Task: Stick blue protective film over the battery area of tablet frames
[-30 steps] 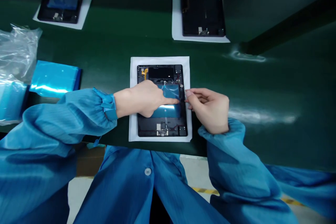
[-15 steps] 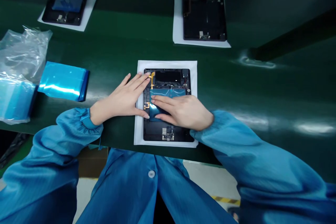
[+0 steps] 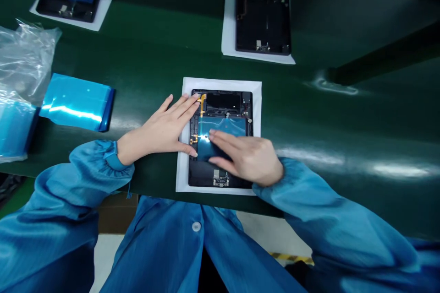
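Observation:
A black device housing [image 3: 202,175] lies on a white sheet [image 3: 256,100] at the centre of the bench. Inside it is a blue film-covered rectangular part [image 3: 220,124], with orange flex strips along its left side. My left hand [image 3: 165,127] rests with spread fingers on the housing's left edge. The fingertips of my right hand [image 3: 250,155] touch the blue part, thumb apart from the fingers, and the palm hides its lower right area. Neither hand grips anything.
Stacked blue film-wrapped parts [image 3: 75,103] lie at the left, beside a clear plastic bag [image 3: 29,64] with more blue parts. Two more housings sit on white sheets at the back, one left [image 3: 43,2] and one right [image 3: 263,20]. The green bench [image 3: 154,55] runs beneath.
My right hand has moved slightly right and toward me over the blue part, uncovering more of it. My left hand stays at the housing's left edge. The view has shifted a little.

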Motion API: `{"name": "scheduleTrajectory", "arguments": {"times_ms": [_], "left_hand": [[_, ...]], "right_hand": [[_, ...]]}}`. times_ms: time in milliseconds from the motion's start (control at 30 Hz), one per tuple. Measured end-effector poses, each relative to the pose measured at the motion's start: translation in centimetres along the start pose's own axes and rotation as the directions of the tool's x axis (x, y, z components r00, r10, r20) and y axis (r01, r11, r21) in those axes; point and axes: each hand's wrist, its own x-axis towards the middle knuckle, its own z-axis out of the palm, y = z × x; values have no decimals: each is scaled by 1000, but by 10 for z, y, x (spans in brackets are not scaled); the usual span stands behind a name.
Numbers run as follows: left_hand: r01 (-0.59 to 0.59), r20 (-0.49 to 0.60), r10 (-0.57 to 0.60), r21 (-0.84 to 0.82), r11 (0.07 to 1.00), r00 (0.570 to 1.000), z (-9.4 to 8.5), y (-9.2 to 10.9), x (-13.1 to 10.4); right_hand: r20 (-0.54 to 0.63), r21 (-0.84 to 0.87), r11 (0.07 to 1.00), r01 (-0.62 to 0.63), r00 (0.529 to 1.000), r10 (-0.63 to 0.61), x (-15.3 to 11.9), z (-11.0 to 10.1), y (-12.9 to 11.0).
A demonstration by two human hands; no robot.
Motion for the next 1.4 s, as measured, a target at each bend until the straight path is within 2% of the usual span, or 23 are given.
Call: {"name": "scheduleTrajectory", "arguments": {"times_ms": [133, 267, 333, 400, 467, 567, 733, 867, 1000, 1167, 1267, 1400], "left_hand": [[-12, -6, 12, -15, 1000, 1000, 0, -1, 1], [-4, -13, 4, -17, 1000, 1000, 0, -1, 1], [-1, -16, 1, -18, 1000, 1000, 0, 0, 1], [-5, -18, 4, -22, 1000, 1000, 0, 0, 1], [-6, -18, 6, -22, 1000, 1000, 0, 0, 1], [-5, -11, 5, -16, 1000, 1000, 1, -1, 1], [4, -4, -4, 6, 1000, 1000, 3, -3, 1], [7, 0, -7, 15, 1000, 1000, 4, -4, 0], [6, -4, -6, -1, 1000, 1000, 5, -5, 0], [13, 5, -12, -33, 999, 1000, 3, -6, 1], [30, 8, -29, -48, 998, 1000, 2, -5, 1], [30, 9, -30, -51, 998, 1000, 2, -5, 1]], "right_hand": [[-25, -47, 990, -136, 990, 135, 5, 5, 14], [-18, -68, 971, -229, 973, 228, 8, 5, 11], [-3, -77, 984, -161, 987, 161, 4, 1, 2], [3, -52, 999, -16, 1000, 16, -4, -2, -9], [-18, -5, 994, 113, 993, -113, -11, -4, -19], [-54, 55, 981, 184, 982, -181, -14, -3, -23], [-102, -6, 996, 95, 990, -95, -5, 1, -18], [-109, -19, 998, 65, 992, -67, -20, -3, -13], [-179, -53, 989, -135, 976, 124, -39, -2, 7], [-140, -98, 962, -257, 960, 242, -29, 8, 32], [-58, -63, 962, -265, 964, 261, -33, 6, 30], [-40, -9, 992, -130, 991, 129, -58, -4, 14]]}}
